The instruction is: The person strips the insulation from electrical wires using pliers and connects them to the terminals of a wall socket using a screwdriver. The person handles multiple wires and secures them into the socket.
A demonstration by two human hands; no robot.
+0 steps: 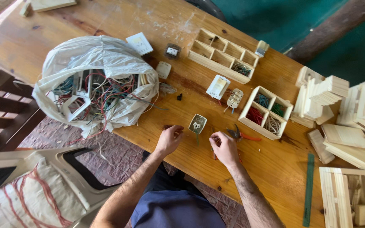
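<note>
A thin wire (197, 138) was pinched between both hands, left hand (170, 139) and right hand (224, 148), best kept taut beside the socket (197, 124) on the counter (271, 169).

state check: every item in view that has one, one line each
Plastic bag: open, full of tangled wires.
Small tray: four cells, all holding sorted wires.
Long tray: mostly empty, wires in one end cell.
Pliers: lying on table, unheld.
Socket: loose, face up.
Left hand: fingers curled, resting on table.
Right hand: pinched, contents unclear.
</note>
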